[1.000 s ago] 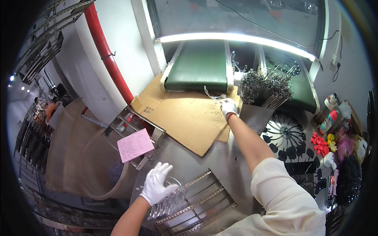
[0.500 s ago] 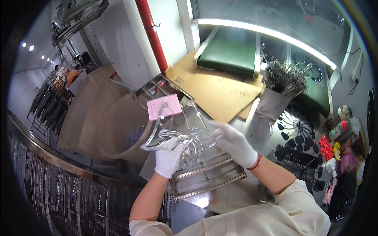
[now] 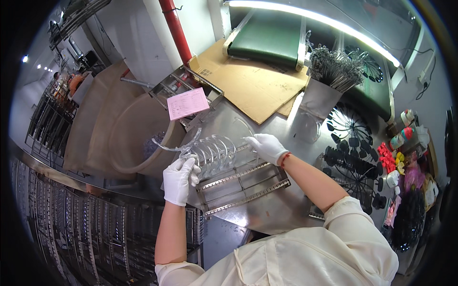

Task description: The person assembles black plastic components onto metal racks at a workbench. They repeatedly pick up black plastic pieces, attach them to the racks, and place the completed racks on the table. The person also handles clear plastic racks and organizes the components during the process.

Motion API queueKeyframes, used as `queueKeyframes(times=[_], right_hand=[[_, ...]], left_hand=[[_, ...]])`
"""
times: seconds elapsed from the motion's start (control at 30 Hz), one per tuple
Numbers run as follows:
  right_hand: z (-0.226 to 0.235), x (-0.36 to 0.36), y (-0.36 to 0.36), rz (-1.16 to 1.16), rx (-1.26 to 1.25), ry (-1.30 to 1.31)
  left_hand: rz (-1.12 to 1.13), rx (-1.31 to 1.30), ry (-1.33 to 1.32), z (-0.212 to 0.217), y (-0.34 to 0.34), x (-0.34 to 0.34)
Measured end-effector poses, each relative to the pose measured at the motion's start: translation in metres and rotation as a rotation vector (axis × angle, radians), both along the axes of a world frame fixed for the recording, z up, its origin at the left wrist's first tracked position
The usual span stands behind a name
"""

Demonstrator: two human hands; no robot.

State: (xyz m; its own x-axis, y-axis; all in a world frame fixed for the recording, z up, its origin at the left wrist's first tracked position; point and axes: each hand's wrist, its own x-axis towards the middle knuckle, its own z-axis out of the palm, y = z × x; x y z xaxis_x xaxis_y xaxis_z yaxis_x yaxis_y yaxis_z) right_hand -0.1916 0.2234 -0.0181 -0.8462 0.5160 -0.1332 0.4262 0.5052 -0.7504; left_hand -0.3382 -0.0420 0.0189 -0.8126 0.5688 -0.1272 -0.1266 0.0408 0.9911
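Note:
Clear plastic hangers (image 3: 210,148) stand in a row of several curved shapes between my hands, above a slotted metal rack (image 3: 243,188) on the steel table. My left hand (image 3: 177,180), in a white glove, is closed on the near left part of a clear hanger, whose long curved arm extends past the fingers. On the far right side, my gloved right hand (image 3: 268,147) has its thumb and fingers pinched together at the end of a clear hanger. The transparent outlines overlap, so single hangers are hard to separate.
A pink paper slip (image 3: 188,104) lies on another metal rack behind. Cardboard (image 3: 253,90) lies before a green conveyor belt (image 3: 269,40). To the right are a box of metal hooks (image 3: 336,69), black-tipped wire racks (image 3: 350,126) and bottles (image 3: 400,138). A large round tub (image 3: 121,143) stands left.
The hangers have come down from in front of the pink slip toward the rack. My left hand moved left; my right hand went from spread fingers to a pinch. The view has shifted.

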Motion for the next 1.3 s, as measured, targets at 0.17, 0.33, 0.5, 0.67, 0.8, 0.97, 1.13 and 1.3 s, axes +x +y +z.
queueKeyframes(times=[0.17, 0.33, 0.5, 0.67, 0.8, 0.97, 1.13, 1.3], right_hand=[[-0.017, -0.030, -0.003, 0.057, 0.198, -0.299], [-0.011, -0.051, -0.001, -0.060, 0.297, -0.328], [0.036, -0.019, -0.003, 0.072, -0.798, 0.083], [0.025, 0.002, -0.017, 0.097, 0.080, 0.532], [-0.012, 0.000, 0.030, -0.030, -0.154, 0.102], [-0.028, -0.018, 0.025, 0.082, 0.075, -0.254], [-0.011, -0.046, 0.013, 0.319, 0.370, -0.362], [0.003, -0.039, 0.011, 0.068, 0.217, -0.254]], left_hand=[[-0.015, 0.011, 0.004, -0.001, 0.000, -0.002], [-0.179, 0.024, 0.051, 0.005, 0.004, 0.002], [-0.349, -0.015, 0.057, 0.010, 0.025, 0.028], [-0.155, 0.289, -0.343, -0.016, 0.038, -0.028], [0.386, 0.701, -0.114, 0.042, 0.022, -0.090], [0.253, 0.449, 0.046, 0.050, 0.043, -0.066], [0.083, 0.115, 0.324, 0.022, 0.071, -0.056], [-0.326, -0.205, 0.901, 0.004, 0.122, -0.027]])
